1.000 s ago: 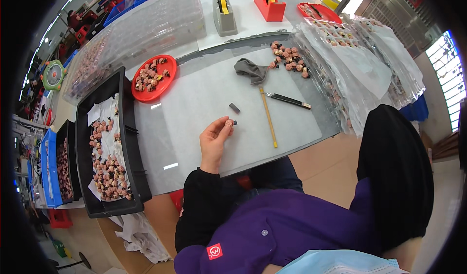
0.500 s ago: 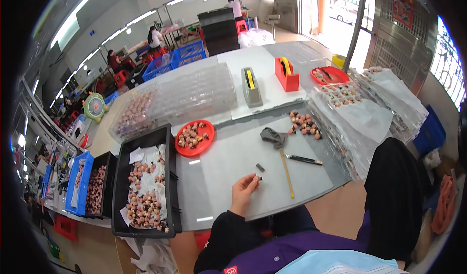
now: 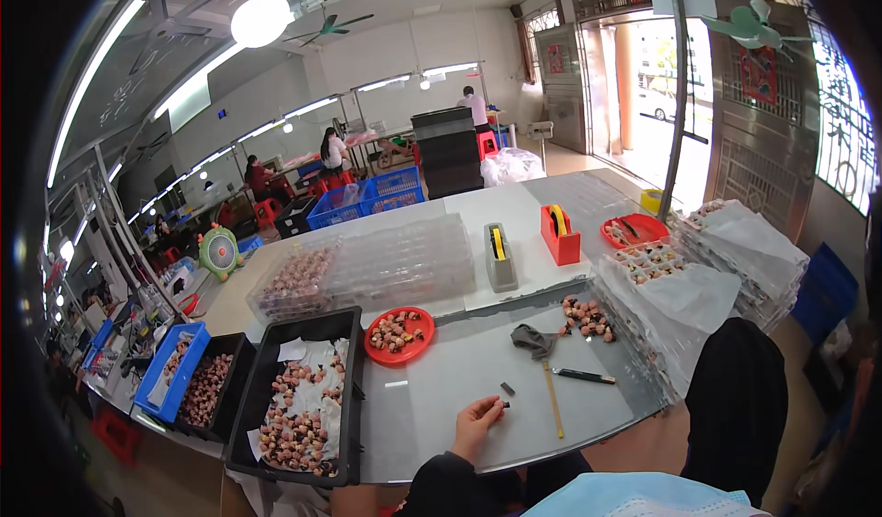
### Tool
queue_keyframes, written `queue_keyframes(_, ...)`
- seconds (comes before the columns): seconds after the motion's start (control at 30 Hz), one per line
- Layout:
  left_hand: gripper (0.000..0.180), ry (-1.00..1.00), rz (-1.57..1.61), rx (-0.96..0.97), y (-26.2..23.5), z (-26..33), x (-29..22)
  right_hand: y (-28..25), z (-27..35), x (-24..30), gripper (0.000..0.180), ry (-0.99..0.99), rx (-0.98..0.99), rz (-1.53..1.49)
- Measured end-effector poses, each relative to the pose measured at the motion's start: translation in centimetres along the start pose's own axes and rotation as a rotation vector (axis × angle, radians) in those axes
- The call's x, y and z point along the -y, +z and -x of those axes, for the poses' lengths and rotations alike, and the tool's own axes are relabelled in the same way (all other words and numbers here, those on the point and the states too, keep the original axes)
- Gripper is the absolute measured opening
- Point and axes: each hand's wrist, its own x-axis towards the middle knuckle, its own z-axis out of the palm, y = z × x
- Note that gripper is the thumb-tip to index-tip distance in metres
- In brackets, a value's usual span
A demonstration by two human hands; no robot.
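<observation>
My left hand (image 3: 476,428) is over the near part of the grey work table (image 3: 409,416), thumb and fingers pinched on a small dark piece (image 3: 506,405) whose kind I cannot make out. Just beyond the fingertips lies a small dark grey bar (image 3: 507,388). To the right are a thin yellowish stick (image 3: 555,402) and a black-handled knife (image 3: 585,376), with a crumpled grey cloth (image 3: 533,340) above them. My right arm (image 3: 738,398) shows as a bent black sleeve at the lower right; its hand is out of view.
Small pinkish figures fill a black tray (image 3: 354,425) on the left and a red plate (image 3: 401,361); a loose pile (image 3: 588,320) lies at right. Stacked clear trays (image 3: 643,333) edge the right side. Tape dispensers (image 3: 560,237) stand behind. A blue mask (image 3: 643,499) covers the lower edge.
The view has tilted upward, so the table sits lower and more ceiling shows. My left hand keeps its pinch in about the same place on the table.
</observation>
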Motion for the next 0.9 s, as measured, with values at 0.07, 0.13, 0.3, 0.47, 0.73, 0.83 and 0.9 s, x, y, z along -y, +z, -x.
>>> queue_keyframes(0.07, 0.025, -0.019, -0.012, 0.015, -0.2, 0.3, 0.1, 0.4, -0.4, 0.2, 0.018, 0.035, -0.02, -0.061)
queue_keyframes(0.13, 0.025, -0.024, 0.0, 0.013, -0.6, 0.1, 0.5, 0.9, -0.7, 0.4, 0.018, 0.068, -0.06, -0.125)
queue_keyframes(0.3, 0.024, -0.03, 0.005, 0.008, -1.0, -1.1, 0.7, 4.0, -0.7, 1.3, 0.019, 0.134, -0.324, -0.295)
queue_keyframes(0.47, 0.024, 0.01, -0.072, 0.017, 0.1, -2.3, -1.8, 8.3, -2.0, 1.8, 0.02, 0.132, -0.617, -0.413)
queue_keyframes(0.73, 0.024, -0.011, -0.024, -0.002, 0.8, -0.8, -0.7, 8.6, -0.6, 1.0, 0.022, 0.264, -0.458, -0.499)
queue_keyframes(0.83, 0.025, -0.031, -0.005, 0.0, 0.6, 0.1, -0.4, 7.3, -0.2, 1.1, 0.023, 0.339, -0.347, -0.571)
queue_keyframes(0.9, 0.025, -0.011, -0.029, 0.026, 0.3, -0.1, -0.1, 6.2, 0.0, 0.9, 0.023, 0.394, -0.291, -0.634)
